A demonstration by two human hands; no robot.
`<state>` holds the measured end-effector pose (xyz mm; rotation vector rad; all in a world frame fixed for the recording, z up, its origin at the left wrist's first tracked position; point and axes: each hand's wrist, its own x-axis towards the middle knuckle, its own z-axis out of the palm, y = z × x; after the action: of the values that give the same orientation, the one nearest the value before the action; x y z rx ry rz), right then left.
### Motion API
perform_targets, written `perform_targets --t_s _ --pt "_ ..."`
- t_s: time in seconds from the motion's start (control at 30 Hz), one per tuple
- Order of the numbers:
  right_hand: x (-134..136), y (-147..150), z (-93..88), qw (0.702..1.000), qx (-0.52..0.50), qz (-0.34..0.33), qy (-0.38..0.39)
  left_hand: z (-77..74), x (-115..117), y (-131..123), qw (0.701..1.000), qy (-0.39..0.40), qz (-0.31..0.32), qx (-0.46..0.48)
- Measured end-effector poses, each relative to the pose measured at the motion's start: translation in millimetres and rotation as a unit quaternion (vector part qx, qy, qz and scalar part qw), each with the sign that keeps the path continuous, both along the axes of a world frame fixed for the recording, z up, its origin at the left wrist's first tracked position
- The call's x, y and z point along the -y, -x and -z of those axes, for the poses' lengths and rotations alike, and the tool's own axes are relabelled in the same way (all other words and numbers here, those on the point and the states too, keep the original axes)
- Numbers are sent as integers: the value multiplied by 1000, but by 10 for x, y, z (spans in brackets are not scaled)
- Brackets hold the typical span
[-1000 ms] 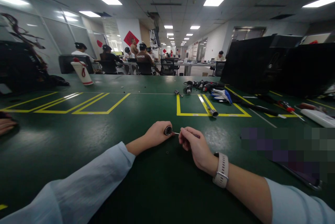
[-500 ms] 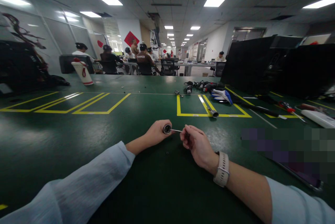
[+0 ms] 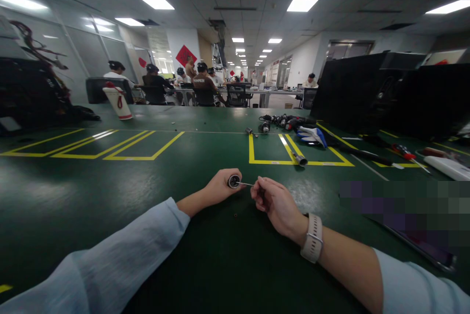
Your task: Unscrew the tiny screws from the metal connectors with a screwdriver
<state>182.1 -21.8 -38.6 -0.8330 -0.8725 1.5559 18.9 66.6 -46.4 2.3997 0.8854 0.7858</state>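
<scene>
My left hand is closed around a round, cylindrical metal part, its dark open end facing me. A thin metal rod is pinched between the fingers of my right hand. The rod's far tip reaches the open end of the cylindrical part; how deep it goes I cannot tell. The rod's other end is hidden in my right fingers. Below my hands, a tiny dark ring-like piece lies on the green table.
Beyond my hands lie a metal socket-like piece, a blue and white glove and several dark metal parts. A red-handled screwdriver is at the right. A white cup stands far left. Black cases block the right back. People sit beyond.
My right hand has shifted slightly left, and the rod's tip now overlaps the cylindrical part's open end. My left hand keeps its grip. The view has shifted slightly.
</scene>
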Motion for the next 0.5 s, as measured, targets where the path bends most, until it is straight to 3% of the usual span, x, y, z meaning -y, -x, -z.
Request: perform_targets --t_s 0.23,0.33,0.5 --pt "6 28 44 996 70 52 -21 23 -4 -15 992 -67 -71 -78" --pt "3 34 47 995 88 46 -26 18 9 -24 986 -96 -73 -111" --pt "3 15 6 999 49 20 -9 -4 20 -16 997 -45 -41 -47"
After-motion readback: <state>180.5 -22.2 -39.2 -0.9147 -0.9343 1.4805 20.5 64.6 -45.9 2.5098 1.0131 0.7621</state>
